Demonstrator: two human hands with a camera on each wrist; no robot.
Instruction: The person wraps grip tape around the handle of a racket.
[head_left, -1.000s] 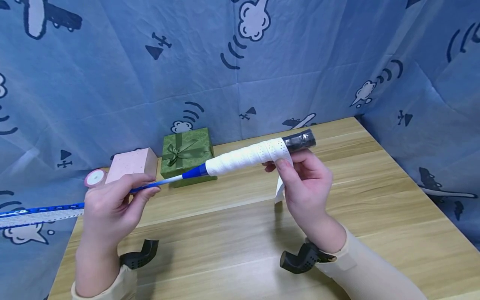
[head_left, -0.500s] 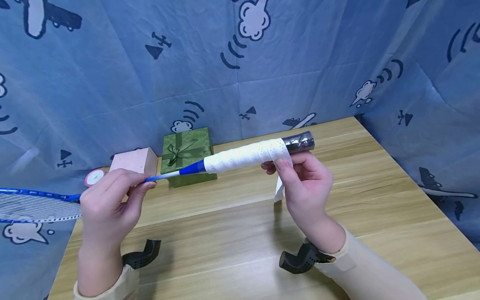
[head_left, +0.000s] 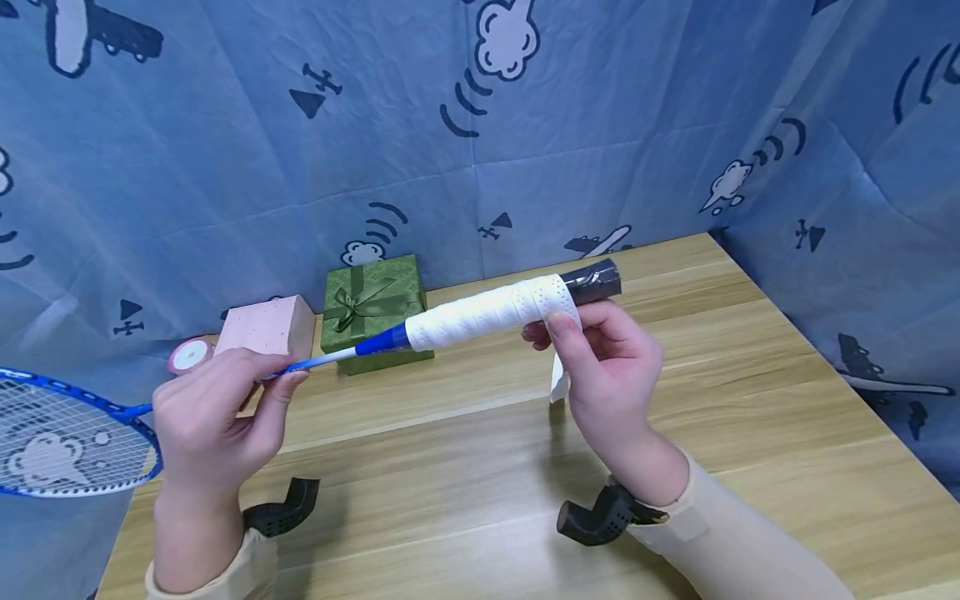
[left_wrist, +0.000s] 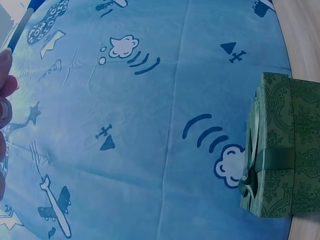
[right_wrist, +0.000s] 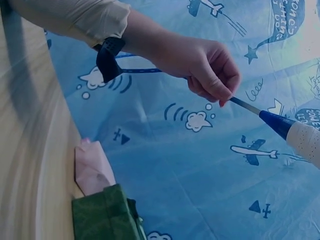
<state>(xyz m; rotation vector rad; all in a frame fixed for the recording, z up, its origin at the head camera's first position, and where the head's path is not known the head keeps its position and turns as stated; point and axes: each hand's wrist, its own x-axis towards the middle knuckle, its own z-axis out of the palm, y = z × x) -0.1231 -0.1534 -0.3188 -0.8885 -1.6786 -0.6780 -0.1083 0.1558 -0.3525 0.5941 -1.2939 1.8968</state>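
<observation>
Above the table, a blue-and-white badminton racket (head_left: 382, 340) is held nearly level, its strung head at the left and its handle at the right. My left hand (head_left: 221, 417) pinches the thin shaft between thumb and fingers, as the right wrist view also shows. White perforated grip tape (head_left: 487, 314) winds in overlapping turns from the blue cone along the handle. Past the last turn, the black butt end (head_left: 594, 282) is bare. My right hand (head_left: 615, 362) pinches the tape at that last turn, and a short tail (head_left: 558, 380) of it hangs below the fingers.
Behind the racket, a green gift box (head_left: 375, 312) with a ribbon bow stands at the back of the wooden table (head_left: 465, 500). Left of it are a pink box (head_left: 262, 325) and a ribbon spool (head_left: 190, 356). Blue patterned cloth (head_left: 420, 108) hangs close behind.
The racket has rolled about its shaft: its head, seen almost edge-on a second ago, now shows its strings more broadly. The left hand has shifted slightly; the right keeps its pinch on the tape.
</observation>
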